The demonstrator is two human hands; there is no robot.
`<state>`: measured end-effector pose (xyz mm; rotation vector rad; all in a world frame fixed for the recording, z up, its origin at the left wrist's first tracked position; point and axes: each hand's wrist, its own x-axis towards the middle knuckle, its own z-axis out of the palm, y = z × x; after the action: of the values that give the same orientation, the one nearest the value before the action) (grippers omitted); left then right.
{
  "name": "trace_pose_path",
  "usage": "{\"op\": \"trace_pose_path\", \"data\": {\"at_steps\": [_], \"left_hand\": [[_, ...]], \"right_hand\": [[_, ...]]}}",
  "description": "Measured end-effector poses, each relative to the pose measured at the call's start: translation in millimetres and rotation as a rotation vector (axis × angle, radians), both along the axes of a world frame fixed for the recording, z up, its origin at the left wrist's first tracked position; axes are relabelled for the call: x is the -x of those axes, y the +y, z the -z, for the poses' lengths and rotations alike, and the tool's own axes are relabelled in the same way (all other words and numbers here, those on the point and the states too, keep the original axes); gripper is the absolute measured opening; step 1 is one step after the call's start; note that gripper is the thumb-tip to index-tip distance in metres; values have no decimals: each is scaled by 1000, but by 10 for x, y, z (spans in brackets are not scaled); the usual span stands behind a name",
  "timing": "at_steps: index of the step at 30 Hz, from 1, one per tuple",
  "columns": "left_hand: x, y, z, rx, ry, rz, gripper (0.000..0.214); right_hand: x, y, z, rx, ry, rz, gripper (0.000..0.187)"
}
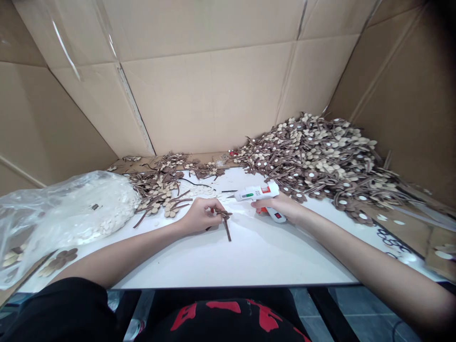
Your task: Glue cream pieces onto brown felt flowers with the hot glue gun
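Over the white tabletop (249,261), my left hand (201,216) pinches a brown flower cutout (224,216) whose strip-like stem hangs downward. My right hand (281,206) is wrapped around a white glue gun (258,191), its nozzle pointing left. The nozzle tip sits above and a little right of the flower, apart from it. Small white discs (201,191) lie scattered behind my left hand. To the left of them is a loose heap of brown and beige flower cutouts (162,187).
A big pile of flowers (320,152), many with white discs, rises at the back right. A clear plastic bag (96,209) of white discs lies at left. Cardboard walls (213,95) enclose the back and sides. Loose flowers (62,260) lie near the left edge.
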<state>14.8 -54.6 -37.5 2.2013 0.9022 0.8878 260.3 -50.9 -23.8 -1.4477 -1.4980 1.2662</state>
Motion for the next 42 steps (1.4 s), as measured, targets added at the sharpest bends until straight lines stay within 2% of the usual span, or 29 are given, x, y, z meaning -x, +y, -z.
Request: {"op": "trace_pose_path", "data": {"at_steps": [16, 24, 37, 42], "left_hand": [[-3, 10, 15, 3, -9, -13, 13], [-10, 22, -5, 6, -15, 43, 13], [-10, 43, 26, 5, -3, -28, 11], [-4, 60, 47, -11, 4, -16, 12]], "right_hand": [[4, -10, -13, 10, -8, 4, 9], [12, -16, -16, 20, 5, 9, 10], [10, -13, -11, 20, 7, 9, 10], [2, 6, 24, 18, 21, 7, 12]]}}
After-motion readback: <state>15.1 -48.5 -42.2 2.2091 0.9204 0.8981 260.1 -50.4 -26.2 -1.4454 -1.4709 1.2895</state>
